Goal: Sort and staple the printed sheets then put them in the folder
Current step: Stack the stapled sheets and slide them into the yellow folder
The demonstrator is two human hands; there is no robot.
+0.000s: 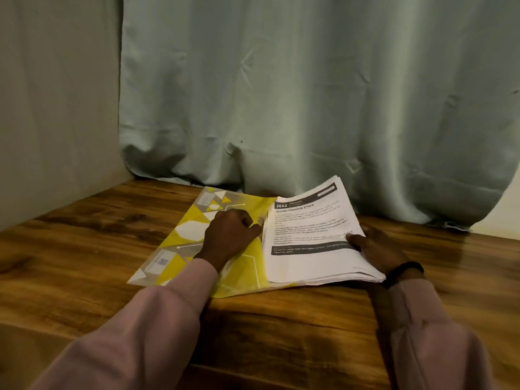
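Our left hand (232, 233) rests with curled fingers on the yellow patterned folder (202, 249), thumb touching the stack's left edge. Our right hand (374, 249) grips the right edge of the stack of printed sheets (315, 243), thumb on top; the top sheet reads "Screen Cleaning Check". Folder and stack lie side by side on the wooden desk (281, 333), near its back edge. Behind hangs a pale green curtain (309, 94), beside a plain wall (56, 108).

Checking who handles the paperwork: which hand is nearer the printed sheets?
Right. The right hand grips the printed sheets at their right edge; the left hand rests on the yellow folder beside them.
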